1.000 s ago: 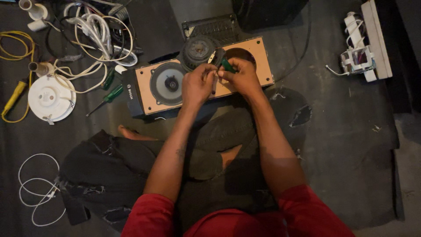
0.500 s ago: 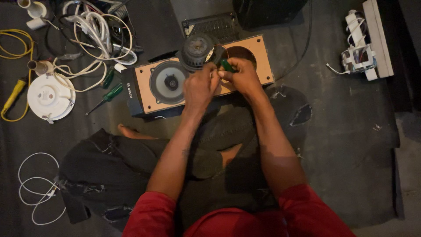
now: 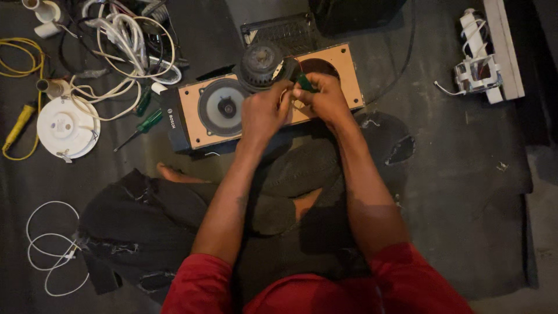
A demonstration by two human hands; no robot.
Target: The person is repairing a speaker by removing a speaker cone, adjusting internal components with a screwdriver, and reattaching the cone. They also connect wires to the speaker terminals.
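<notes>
floor: dark mat, cables upper left
speaker box (image 3: 267, 99): centre top
hands: left hand (image 3: 264, 113) and right hand (image 3: 322, 99) pinching green-handled tool (image 3: 305, 83)
tip: steady the loose driver (image 3: 261, 64)

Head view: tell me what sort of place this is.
Probably an informal electronics repair spot on a dark floor: an opened wooden speaker box lies before the seated person, with green-handled screwdrivers and tangled white cables nearby.
</notes>
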